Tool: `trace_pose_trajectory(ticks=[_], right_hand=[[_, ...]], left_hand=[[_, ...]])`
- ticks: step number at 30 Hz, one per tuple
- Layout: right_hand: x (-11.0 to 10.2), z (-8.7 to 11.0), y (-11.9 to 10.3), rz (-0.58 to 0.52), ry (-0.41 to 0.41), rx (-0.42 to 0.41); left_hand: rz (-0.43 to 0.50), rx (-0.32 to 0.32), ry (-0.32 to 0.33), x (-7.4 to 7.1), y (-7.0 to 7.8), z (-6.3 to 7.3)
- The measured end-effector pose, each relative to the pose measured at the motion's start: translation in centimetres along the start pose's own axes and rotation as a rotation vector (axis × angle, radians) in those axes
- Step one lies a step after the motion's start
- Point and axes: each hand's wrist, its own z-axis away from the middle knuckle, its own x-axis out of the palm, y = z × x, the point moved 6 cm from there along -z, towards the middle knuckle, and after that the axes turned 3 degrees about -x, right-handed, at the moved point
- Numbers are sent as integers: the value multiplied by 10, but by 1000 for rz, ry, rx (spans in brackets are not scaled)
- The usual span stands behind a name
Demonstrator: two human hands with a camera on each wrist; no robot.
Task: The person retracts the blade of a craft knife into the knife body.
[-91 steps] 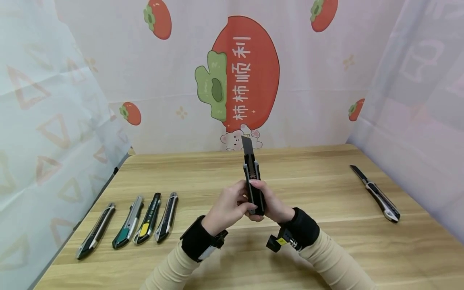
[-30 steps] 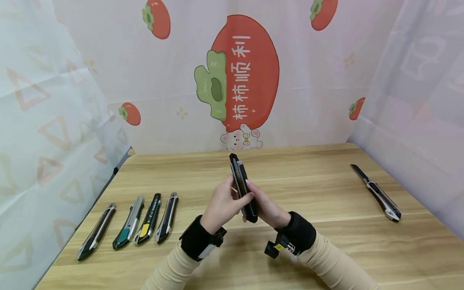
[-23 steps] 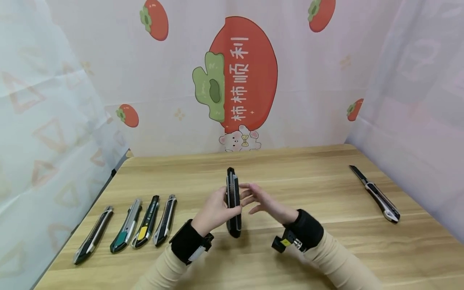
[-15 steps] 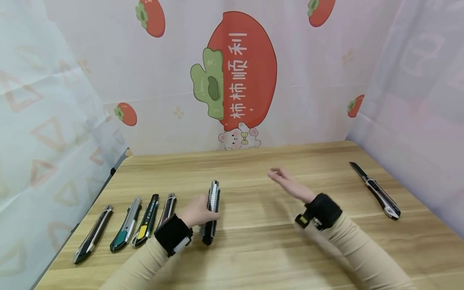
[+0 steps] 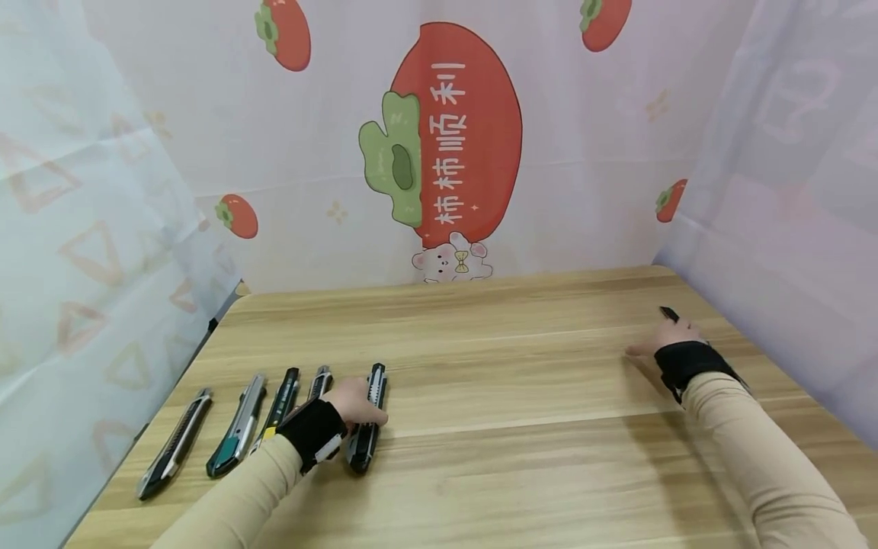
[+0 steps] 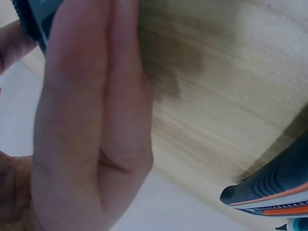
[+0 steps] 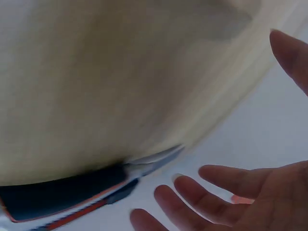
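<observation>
In the head view my left hand grips a black-and-grey box cutter, blade drawn in, at the right end of a row of cutters. The left wrist view shows fingers along that cutter, only a corner of it visible. Over at the table's right side, my right hand hovers above another box cutter whose dark blade sticks out; the hand hides most of it. From the right wrist, spread fingers appear beside this cutter, apart from it.
Left of my left hand lie a grey-black cutter, a dark green one with a yellow slider, a silver-and-green one and another grey-black one. A printed curtain stands behind the wooden table.
The cutter's blade, extended earlier, was drawn in. My right hand let go and moved right to the other cutter. My left hand carried its cutter left and down beside the row.
</observation>
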Motion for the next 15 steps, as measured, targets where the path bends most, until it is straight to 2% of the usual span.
trace_pose_trajectory(ticks=[4, 7, 11, 15], right_hand=[[10, 2, 12, -46, -125, 52], [11, 0, 17, -86, -163, 98], [7, 0, 13, -27, -167, 86], [-5, 11, 7, 40, -111, 20]], left_hand=[[-16, -16, -4, -1, -3, 0], [-12, -19, -2, -2, -4, 0], [7, -14, -1, -2, -4, 2], [13, -16, -12, -1, -5, 3]])
